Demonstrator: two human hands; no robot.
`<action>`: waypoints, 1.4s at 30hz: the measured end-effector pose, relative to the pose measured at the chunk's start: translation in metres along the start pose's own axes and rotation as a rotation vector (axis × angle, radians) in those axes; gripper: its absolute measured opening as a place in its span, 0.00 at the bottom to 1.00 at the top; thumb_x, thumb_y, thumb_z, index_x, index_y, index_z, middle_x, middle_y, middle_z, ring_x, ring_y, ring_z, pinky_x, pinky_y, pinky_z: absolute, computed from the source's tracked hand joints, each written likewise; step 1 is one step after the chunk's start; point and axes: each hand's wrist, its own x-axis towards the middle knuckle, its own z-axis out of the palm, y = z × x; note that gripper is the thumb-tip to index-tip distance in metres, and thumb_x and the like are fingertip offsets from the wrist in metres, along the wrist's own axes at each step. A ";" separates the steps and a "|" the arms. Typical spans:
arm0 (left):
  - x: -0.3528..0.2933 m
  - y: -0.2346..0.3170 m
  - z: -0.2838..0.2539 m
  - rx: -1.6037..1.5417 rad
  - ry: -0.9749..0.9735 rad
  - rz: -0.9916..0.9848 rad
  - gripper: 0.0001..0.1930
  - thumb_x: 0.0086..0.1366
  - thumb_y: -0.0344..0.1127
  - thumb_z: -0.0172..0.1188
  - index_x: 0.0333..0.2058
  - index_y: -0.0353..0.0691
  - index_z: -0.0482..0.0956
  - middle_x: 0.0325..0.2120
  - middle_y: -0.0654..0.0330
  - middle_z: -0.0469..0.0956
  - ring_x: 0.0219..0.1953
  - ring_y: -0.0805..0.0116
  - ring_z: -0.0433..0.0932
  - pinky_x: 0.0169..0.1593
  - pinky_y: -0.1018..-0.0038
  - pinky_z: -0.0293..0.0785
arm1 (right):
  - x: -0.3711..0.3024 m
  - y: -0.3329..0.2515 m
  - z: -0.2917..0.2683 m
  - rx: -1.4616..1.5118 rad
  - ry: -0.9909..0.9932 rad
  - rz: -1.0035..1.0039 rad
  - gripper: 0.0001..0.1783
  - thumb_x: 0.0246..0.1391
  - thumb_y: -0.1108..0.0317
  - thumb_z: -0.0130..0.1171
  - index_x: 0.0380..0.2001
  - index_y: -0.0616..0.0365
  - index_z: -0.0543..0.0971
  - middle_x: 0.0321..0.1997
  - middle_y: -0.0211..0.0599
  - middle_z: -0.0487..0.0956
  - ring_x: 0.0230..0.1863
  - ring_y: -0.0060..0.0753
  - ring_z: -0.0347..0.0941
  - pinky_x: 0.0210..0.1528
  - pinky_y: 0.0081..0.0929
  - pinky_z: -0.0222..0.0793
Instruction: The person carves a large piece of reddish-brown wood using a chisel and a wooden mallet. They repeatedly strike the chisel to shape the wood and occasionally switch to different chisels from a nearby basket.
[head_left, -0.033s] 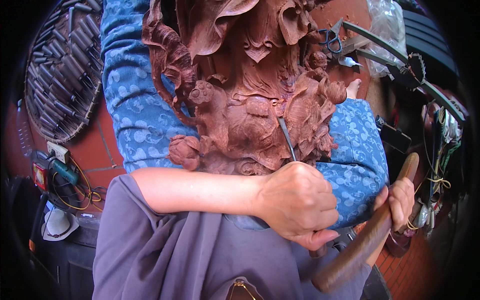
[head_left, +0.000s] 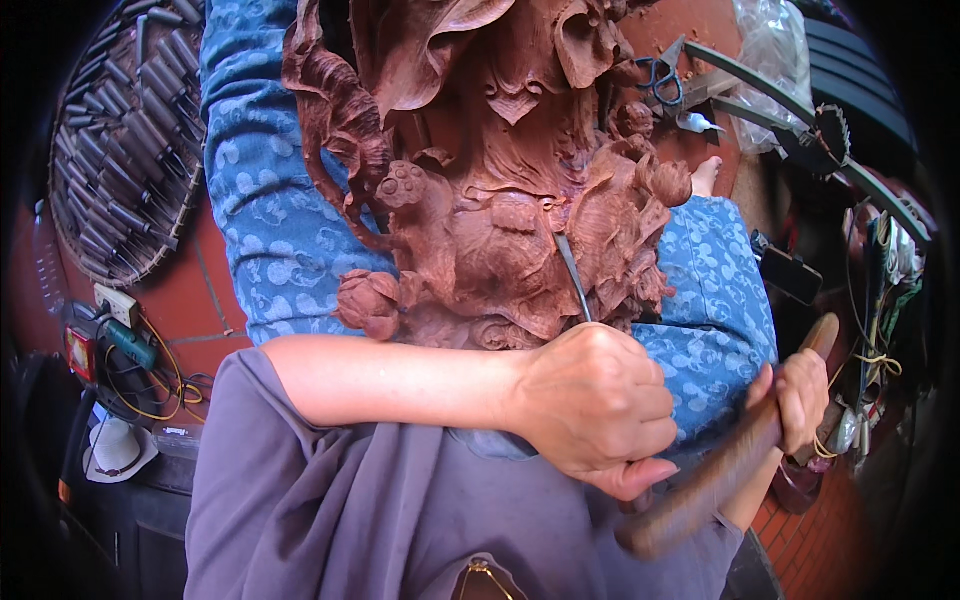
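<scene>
A reddish-brown wood carving [head_left: 500,240], with draped folds, a paw and flower shapes, lies between my legs. My left hand [head_left: 605,405] is closed in a fist round a carving chisel [head_left: 573,272]. Its thin metal blade slants up from the fist, the tip touching the carving's middle right. Most of the chisel's handle is hidden in the fist. On the right, my right hand [head_left: 797,400] grips a wooden mallet [head_left: 705,490], shaped like a long club. The mallet's thick end is blurred and lies just below my left fist; whether it touches the chisel handle I cannot tell.
A round woven basket [head_left: 120,160] full of chisels stands at the far left, above a power strip [head_left: 118,303] and cords. Blue-handled scissors [head_left: 662,82], a small white bottle [head_left: 698,123] and a phone [head_left: 791,276] lie at the right. Bundled cords [head_left: 875,350] hang nearby.
The mallet's thick end has swung upward, closer to my left fist, while its thin end has dipped slightly. My left hand, the chisel and the carving look the same.
</scene>
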 end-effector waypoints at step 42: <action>0.020 0.004 0.005 -0.083 0.084 -0.230 0.17 0.55 0.44 0.58 0.15 0.45 0.65 0.14 0.65 0.61 0.15 0.67 0.67 0.19 0.72 0.64 | -0.002 0.025 0.001 0.016 0.019 0.015 0.18 0.46 0.85 0.59 0.36 0.60 0.62 0.22 0.43 0.70 0.21 0.40 0.67 0.25 0.42 0.69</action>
